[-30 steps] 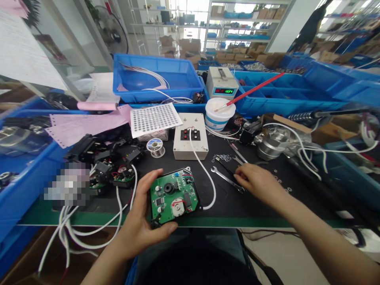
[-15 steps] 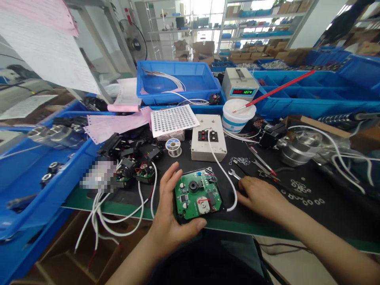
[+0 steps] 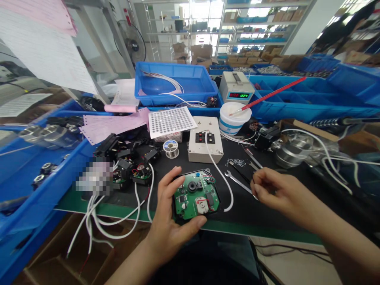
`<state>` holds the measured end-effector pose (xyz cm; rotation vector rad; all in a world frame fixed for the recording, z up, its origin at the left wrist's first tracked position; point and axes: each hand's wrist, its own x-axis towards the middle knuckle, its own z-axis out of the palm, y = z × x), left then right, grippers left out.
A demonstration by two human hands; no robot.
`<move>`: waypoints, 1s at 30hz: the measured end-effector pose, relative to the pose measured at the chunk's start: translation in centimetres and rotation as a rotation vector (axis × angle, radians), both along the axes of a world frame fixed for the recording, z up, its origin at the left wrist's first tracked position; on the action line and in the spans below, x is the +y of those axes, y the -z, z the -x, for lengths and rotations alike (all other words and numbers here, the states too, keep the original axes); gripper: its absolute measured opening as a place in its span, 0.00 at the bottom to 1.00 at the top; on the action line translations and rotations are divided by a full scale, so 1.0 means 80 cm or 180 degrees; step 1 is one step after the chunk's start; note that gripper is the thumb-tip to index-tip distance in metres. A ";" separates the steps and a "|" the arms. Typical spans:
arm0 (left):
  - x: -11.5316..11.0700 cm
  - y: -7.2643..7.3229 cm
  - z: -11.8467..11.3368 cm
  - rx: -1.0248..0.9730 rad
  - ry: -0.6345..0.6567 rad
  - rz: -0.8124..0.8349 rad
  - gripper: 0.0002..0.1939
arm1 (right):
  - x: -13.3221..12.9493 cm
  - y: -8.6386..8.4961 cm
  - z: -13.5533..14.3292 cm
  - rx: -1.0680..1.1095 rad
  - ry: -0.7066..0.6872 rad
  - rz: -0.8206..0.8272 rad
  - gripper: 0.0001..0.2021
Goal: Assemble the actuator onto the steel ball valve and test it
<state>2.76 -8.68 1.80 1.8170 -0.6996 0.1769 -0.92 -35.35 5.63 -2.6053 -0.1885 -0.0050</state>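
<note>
My left hand (image 3: 173, 215) grips the left and lower edges of a black housing with a green circuit board (image 3: 190, 200) facing up. A white cable (image 3: 227, 184) runs from the housing's right side to a beige box with switches (image 3: 204, 148). Over the right part of the mat, my right hand (image 3: 271, 190) has its fingers pinched together beside a slim dark tool; what they hold, if anything, is hidden. A silver wrench (image 3: 240, 182) lies just left of those fingers.
Several black parts with green boards (image 3: 142, 174) and white cables lie at the left. Behind are a solder spool (image 3: 171, 149), a white tub (image 3: 233, 122) with a red brush, a metre box (image 3: 236, 87) and a blue tray (image 3: 175, 85). Metal cylinders (image 3: 293, 152) stand at the right.
My right hand has moved right, away from the wrench, and its fingers have come together. More of the wrench shows. My left hand keeps its grip on the housing.
</note>
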 end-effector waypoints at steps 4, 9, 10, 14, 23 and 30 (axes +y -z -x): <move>-0.001 -0.007 0.003 -0.0146 0.0191 0.0142 0.18 | 0.055 -0.028 0.019 -0.0631 -0.0737 -0.0686 0.06; 0.000 -0.009 0.002 -0.0305 0.0307 0.0162 0.07 | 0.089 -0.016 0.015 -0.0622 -0.0996 -0.0998 0.07; 0.000 -0.008 0.002 -0.0307 0.0298 0.0173 0.08 | 0.089 -0.014 0.014 -0.0597 -0.0989 -0.1026 0.06; 0.000 -0.002 0.000 -0.0409 0.0310 0.0272 0.09 | 0.080 -0.008 0.013 -0.0435 -0.0948 -0.1064 0.06; -0.004 0.004 0.000 -0.0187 0.0184 0.0759 0.06 | 0.062 0.010 0.014 -0.1228 -0.0988 -0.1370 0.10; -0.005 0.006 0.000 -0.0267 0.0252 0.0879 0.07 | 0.058 0.010 0.013 -0.1641 -0.0798 -0.0839 0.05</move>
